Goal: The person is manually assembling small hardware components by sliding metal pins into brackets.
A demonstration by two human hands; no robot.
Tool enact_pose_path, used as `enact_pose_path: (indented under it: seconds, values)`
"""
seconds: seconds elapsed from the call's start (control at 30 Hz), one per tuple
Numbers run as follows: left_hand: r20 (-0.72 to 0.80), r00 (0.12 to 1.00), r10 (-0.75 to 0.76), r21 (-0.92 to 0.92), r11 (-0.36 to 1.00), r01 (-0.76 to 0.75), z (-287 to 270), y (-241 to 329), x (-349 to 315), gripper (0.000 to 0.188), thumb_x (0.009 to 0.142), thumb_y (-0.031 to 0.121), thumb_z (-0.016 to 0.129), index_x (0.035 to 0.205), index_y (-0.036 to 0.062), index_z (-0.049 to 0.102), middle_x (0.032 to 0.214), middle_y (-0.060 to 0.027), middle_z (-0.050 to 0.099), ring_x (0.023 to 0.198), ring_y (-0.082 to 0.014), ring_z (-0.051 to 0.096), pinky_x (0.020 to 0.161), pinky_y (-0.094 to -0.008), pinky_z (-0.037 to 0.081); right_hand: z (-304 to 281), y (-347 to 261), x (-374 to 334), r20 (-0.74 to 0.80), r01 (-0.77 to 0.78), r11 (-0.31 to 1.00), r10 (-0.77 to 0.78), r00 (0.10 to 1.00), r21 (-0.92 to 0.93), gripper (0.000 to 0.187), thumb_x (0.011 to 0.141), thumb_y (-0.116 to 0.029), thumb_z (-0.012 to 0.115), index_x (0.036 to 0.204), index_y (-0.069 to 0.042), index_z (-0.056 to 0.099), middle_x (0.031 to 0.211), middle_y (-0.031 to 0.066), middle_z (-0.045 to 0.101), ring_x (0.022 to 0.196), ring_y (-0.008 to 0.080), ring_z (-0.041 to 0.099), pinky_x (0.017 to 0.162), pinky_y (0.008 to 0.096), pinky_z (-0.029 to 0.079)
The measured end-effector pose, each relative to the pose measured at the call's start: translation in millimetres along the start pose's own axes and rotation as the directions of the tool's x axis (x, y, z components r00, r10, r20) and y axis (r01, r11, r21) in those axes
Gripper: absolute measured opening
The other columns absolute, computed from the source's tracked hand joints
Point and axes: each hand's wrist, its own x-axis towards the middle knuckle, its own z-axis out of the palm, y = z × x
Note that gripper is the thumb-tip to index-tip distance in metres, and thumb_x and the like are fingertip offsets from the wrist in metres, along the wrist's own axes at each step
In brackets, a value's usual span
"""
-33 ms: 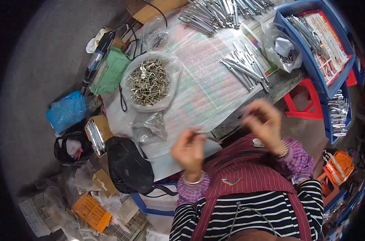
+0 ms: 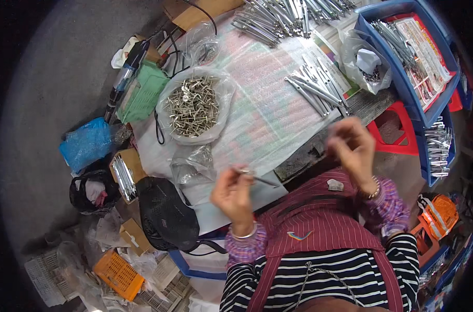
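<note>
Thumb and fingers of the left hand (image 2: 232, 196) are pinched on a rod (image 2: 266, 181), thin, straight and dull metal, its free end slanting out to the right above the near edge of the sheet. A small shiny part shows at the fingertips, too blurred to make out. The right hand (image 2: 355, 150) is raised near the table's edge, well apart from the left, fingers curled toward the thumb; motion blur hides the fingertips, so whether it grips anything I cannot tell.

Beyond the hands, the sheet (image 2: 262, 109) is whitish, translucent plastic with faint pink and green showing through. A crinkled clear bag (image 2: 192, 167) lies just beside the left hand; behind it a round, open milky bag (image 2: 227, 104) is heaped with brassy bolts (image 2: 192, 112), slim-shanked. Near the right hand, flat silvery bars (image 2: 312, 89), smooth and glossy, lie loosely crossed close to the rough, weathered wooden edge (image 2: 364, 114). More bars form a pile (image 2: 283, 21) at the far side. To the right stands a deep blue plastic tray (image 2: 410, 101); to the left, a soft black mesh cap (image 2: 166, 216) beside a carton (image 2: 138, 162) of slender metal pieces.
</note>
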Motion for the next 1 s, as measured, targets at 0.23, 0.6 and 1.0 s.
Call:
enact_pose_path:
  seconds: [0.23,0.6,1.0]
  values:
    - [-0.076,0.996,-0.037,-0.087,0.996,0.03,-20.9,-6.7,7.4,0.019,0.08,0.003,0.064,0.097,-0.0047,0.058,0.079,-0.0077,0.062,0.066,-0.0126,0.059,0.055,-0.0229,0.046,54.1,29.6,29.1,0.537,0.615,0.576,-0.328,0.777,-0.538,0.015,0.069,-0.007,0.059,0.083,-0.009,0.057,0.072,0.0046,0.048,0.065,0.0208,0.052,0.054,0.0319,0.043]
    - [0.038,0.985,-0.167,-0.255,0.952,0.171,-13.4,-15.8,12.8,0.027,0.078,-0.002,0.065,0.104,-0.0052,0.058,0.095,-0.0104,0.063,0.079,-0.0134,0.06,0.07,-0.0233,0.049,51.2,19.6,24.0,0.516,0.53,0.727,-0.28,0.809,-0.436,0.029,0.065,-0.005,0.068,0.092,-0.005,0.059,0.081,0.0073,0.055,0.073,0.0214,0.056,0.06,0.0295,0.046]
    - [0.153,0.973,-0.174,-0.221,0.953,0.205,12.5,-8.1,-5.0,0.022,0.076,-0.001,0.068,0.096,-0.0048,0.061,0.084,-0.0056,0.062,0.075,-0.0104,0.058,0.068,-0.0219,0.047,58.4,11.1,-18.4,0.273,0.018,0.969,-0.087,0.958,0.246,0.006,0.072,0.002,0.067,0.076,0.0,0.063,0.075,0.0059,0.058,0.066,0.0122,0.055,0.058,0.023,0.044]
